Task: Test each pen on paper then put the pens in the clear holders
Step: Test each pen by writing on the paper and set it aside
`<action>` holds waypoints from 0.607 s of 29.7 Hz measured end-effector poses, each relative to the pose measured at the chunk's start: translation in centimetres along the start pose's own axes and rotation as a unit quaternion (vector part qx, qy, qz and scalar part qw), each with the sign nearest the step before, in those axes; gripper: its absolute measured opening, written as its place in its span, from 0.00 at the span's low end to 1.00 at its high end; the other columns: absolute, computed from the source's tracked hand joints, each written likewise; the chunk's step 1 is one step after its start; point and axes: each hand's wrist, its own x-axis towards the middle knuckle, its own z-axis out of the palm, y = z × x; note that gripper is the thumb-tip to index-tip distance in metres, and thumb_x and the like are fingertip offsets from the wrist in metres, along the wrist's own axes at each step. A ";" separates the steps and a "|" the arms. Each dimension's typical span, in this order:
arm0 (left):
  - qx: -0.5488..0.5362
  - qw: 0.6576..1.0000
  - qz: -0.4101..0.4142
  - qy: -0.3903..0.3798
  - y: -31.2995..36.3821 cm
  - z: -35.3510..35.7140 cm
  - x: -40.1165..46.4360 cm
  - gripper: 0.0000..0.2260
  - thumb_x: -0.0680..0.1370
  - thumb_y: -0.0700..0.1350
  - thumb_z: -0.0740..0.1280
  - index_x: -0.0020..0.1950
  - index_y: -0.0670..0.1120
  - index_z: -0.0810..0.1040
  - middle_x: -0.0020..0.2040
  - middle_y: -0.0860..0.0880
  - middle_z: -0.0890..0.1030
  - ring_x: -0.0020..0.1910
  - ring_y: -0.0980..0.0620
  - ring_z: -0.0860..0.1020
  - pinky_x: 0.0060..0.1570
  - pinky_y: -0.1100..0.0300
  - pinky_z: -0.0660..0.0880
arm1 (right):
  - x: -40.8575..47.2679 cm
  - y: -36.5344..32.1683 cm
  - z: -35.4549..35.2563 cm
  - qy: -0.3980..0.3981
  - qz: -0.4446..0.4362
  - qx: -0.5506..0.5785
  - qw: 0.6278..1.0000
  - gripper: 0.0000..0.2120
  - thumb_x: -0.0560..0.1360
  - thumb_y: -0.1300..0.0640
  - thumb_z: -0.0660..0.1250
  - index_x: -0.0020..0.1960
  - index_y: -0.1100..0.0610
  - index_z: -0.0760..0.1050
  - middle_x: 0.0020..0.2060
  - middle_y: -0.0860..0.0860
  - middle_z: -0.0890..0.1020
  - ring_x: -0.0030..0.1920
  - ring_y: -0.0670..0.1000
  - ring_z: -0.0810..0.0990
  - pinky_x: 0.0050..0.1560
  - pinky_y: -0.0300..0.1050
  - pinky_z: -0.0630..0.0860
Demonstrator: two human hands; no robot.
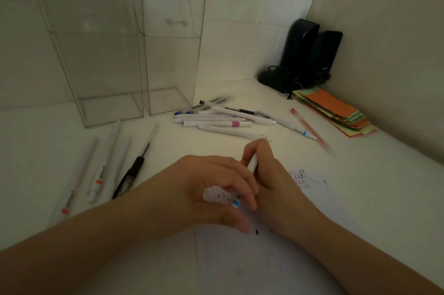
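Two clear holders stand side by side at the back left of the white desk, the left holder [96, 73] touching the right holder [171, 54]; no pens show inside either one.

Just right of the holders lies a loose pile of pens [216, 119], mostly white, some with blue caps and one with a pink band. A red-tipped pen [312, 131] lies apart to the right of the pile. On the left side of the desk several more white pens [101, 167] lie in a rough row, with a black pen [133, 169] beside them.

In the far right corner stand two dark speakers [310, 54] with a tangle of cable at their foot, and in front of them a stack of coloured paper slips [336, 112] lies against the wall.

Near the front, the two hands meet over a sheet of paper [264, 258] bearing a few dark marks. The right hand [266, 174] grips a white pen [251, 165], and the left hand [209, 189] curls around its lower end, where a blue band shows. The walls close in on the right and behind; open desk lies between the hands and the pile.
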 end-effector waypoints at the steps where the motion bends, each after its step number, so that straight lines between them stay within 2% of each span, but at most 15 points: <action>1: 0.008 1.000 0.013 0.001 0.1 0.1 0.0 0.08 0.66 0.49 0.73 0.45 0.55 0.80 0.52 0.58 0.78 0.54 0.60 0.77 0.53 0.70 0.70 | 0.0 0.0 0.0 -0.013 -0.010 -0.006 1.000 0.13 0.75 0.62 0.64 0.43 0.47 0.62 0.29 0.45 0.69 0.31 0.42 0.70 0.31 0.39 0.69; 3: 0.046 0.999 0.005 -0.001 -0.2 -0.2 -0.3 0.10 0.66 0.57 0.71 0.43 0.55 0.79 0.50 0.58 0.78 0.52 0.62 0.76 0.51 0.68 0.71 | 0.0 0.3 0.1 -0.013 -0.008 -0.009 1.000 0.17 0.76 0.63 0.62 0.48 0.41 0.63 0.32 0.45 0.71 0.33 0.44 0.71 0.34 0.39 0.70; 5: 0.204 0.977 -0.057 0.009 -1.1 -1.7 -0.8 0.23 0.62 0.74 0.60 0.42 0.57 0.77 0.45 0.61 0.75 0.49 0.66 0.71 0.46 0.67 0.70 | 0.3 0.3 -0.6 0.040 0.041 -0.012 0.998 0.19 0.77 0.59 0.59 0.51 0.34 0.61 0.41 0.41 0.72 0.41 0.44 0.72 0.42 0.37 0.73; 6: 0.275 0.956 -0.100 0.004 -1.4 -2.2 -1.2 0.28 0.58 0.78 0.55 0.41 0.58 0.75 0.43 0.62 0.74 0.47 0.66 0.70 0.43 0.69 0.68 | 0.3 0.6 -0.8 0.049 0.072 -0.024 0.996 0.19 0.77 0.57 0.59 0.52 0.32 0.60 0.47 0.38 0.71 0.47 0.43 0.72 0.48 0.38 0.73; 8: 0.319 0.932 -0.169 0.023 -1.3 -2.9 -1.5 0.28 0.59 0.78 0.51 0.40 0.58 0.72 0.40 0.60 0.74 0.43 0.63 0.71 0.40 0.71 0.67 | 0.9 1.3 -1.9 0.020 0.115 -0.112 0.987 0.19 0.78 0.53 0.58 0.61 0.34 0.58 0.63 0.39 0.67 0.62 0.45 0.66 0.62 0.43 0.66; 9: 0.331 0.923 -0.192 0.049 -1.0 -3.0 -1.3 0.28 0.61 0.77 0.49 0.40 0.57 0.72 0.38 0.59 0.75 0.39 0.61 0.73 0.38 0.70 0.67 | 1.2 1.8 -2.6 -0.004 0.131 -0.170 0.977 0.20 0.78 0.51 0.57 0.67 0.38 0.56 0.70 0.41 0.61 0.69 0.47 0.59 0.68 0.46 0.58; 11: 0.389 0.894 -0.208 0.085 -0.7 -2.8 -1.0 0.26 0.66 0.72 0.44 0.41 0.57 0.72 0.32 0.56 0.74 0.34 0.60 0.72 0.34 0.67 0.66 | 1.8 2.6 -3.4 -0.045 0.131 -0.239 0.961 0.24 0.79 0.48 0.53 0.73 0.43 0.50 0.75 0.43 0.53 0.74 0.46 0.49 0.72 0.46 0.47; 12: 0.412 0.882 -0.203 0.109 -0.9 -2.6 -1.0 0.24 0.70 0.70 0.44 0.42 0.57 0.73 0.31 0.56 0.73 0.33 0.60 0.71 0.32 0.68 0.63 | 2.0 2.9 -3.6 -0.059 0.113 -0.248 0.960 0.23 0.80 0.48 0.51 0.73 0.44 0.51 0.75 0.43 0.54 0.74 0.45 0.49 0.72 0.45 0.45; 14: 0.431 0.880 -0.164 0.113 -1.4 -2.5 -1.0 0.20 0.74 0.64 0.49 0.38 0.56 0.75 0.28 0.58 0.71 0.29 0.61 0.69 0.30 0.71 0.61 | 2.2 3.0 -3.5 -0.042 0.060 -0.245 0.967 0.19 0.79 0.50 0.54 0.70 0.46 0.62 0.70 0.45 0.66 0.71 0.44 0.60 0.70 0.41 0.53; 16: 0.411 0.897 -0.140 0.089 -1.8 -2.4 -1.1 0.15 0.72 0.60 0.53 0.35 0.56 0.75 0.29 0.60 0.73 0.29 0.61 0.70 0.28 0.68 0.66 | 2.2 2.6 -3.3 0.003 0.042 -0.229 0.972 0.12 0.78 0.51 0.59 0.61 0.47 0.72 0.56 0.43 0.75 0.56 0.41 0.70 0.58 0.33 0.62; 18: 0.399 0.906 -0.119 0.076 -1.9 -1.8 -1.1 0.10 0.72 0.58 0.55 0.40 0.58 0.74 0.37 0.61 0.76 0.36 0.60 0.72 0.32 0.64 0.71 | 2.2 2.2 -3.3 0.035 0.034 -0.210 0.976 0.06 0.76 0.54 0.63 0.52 0.46 0.75 0.45 0.39 0.74 0.46 0.38 0.71 0.48 0.26 0.64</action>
